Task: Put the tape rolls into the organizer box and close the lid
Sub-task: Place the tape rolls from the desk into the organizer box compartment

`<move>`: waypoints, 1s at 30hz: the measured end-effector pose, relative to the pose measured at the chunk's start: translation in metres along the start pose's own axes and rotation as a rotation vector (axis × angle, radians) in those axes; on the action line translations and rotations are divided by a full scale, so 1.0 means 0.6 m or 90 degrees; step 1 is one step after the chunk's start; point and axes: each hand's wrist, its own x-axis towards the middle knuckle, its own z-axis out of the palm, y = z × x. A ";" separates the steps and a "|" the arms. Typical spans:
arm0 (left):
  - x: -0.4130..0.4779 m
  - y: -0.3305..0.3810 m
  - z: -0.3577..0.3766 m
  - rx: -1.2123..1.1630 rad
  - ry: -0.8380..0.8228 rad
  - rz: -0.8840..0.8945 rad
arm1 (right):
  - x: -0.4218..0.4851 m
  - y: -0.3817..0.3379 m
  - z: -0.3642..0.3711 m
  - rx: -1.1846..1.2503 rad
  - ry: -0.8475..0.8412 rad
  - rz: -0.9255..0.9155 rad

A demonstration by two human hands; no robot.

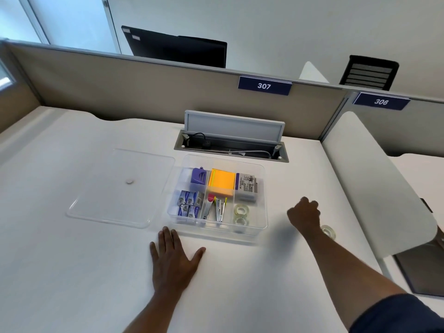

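Note:
A clear plastic organizer box point(260, 227) stands uncovered on the white desk. Two clear tape rolls point(241, 214) lie in its front right compartment. Its clear lid point(120, 188) lies flat on the desk to the left of the box. A third tape roll point(328, 231) lies on the desk to the right, just behind my right wrist. My right hand point(304, 213) hovers right of the box with its fingers curled, and I cannot see whether anything is in it. Just in front of the box's left corner, my left hand point(174, 259) rests flat on the desk, fingers spread.
The box also holds a purple sharpener, orange sticky notes, staple boxes, staplers and a grey packet. An open cable hatch point(230, 138) sits behind the box. A white divider panel point(379, 188) borders the desk on the right, a beige partition at the back.

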 end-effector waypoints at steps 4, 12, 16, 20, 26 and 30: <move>0.000 0.000 0.002 0.002 0.001 -0.004 | 0.010 0.040 0.008 -0.004 -0.086 0.027; 0.000 0.001 0.003 0.011 -0.001 -0.009 | -0.007 0.045 0.033 -0.056 -0.017 -0.070; 0.000 0.001 0.002 0.007 -0.002 -0.010 | -0.022 0.023 0.037 -0.026 0.022 -0.095; 0.000 0.001 0.000 0.004 -0.004 -0.010 | -0.025 -0.003 0.027 0.096 0.039 -0.111; -0.001 0.001 -0.003 0.004 -0.003 -0.004 | -0.011 -0.085 -0.028 0.152 0.041 -0.223; -0.002 0.001 -0.006 -0.001 -0.002 -0.002 | -0.029 -0.127 -0.034 0.127 -0.059 -0.336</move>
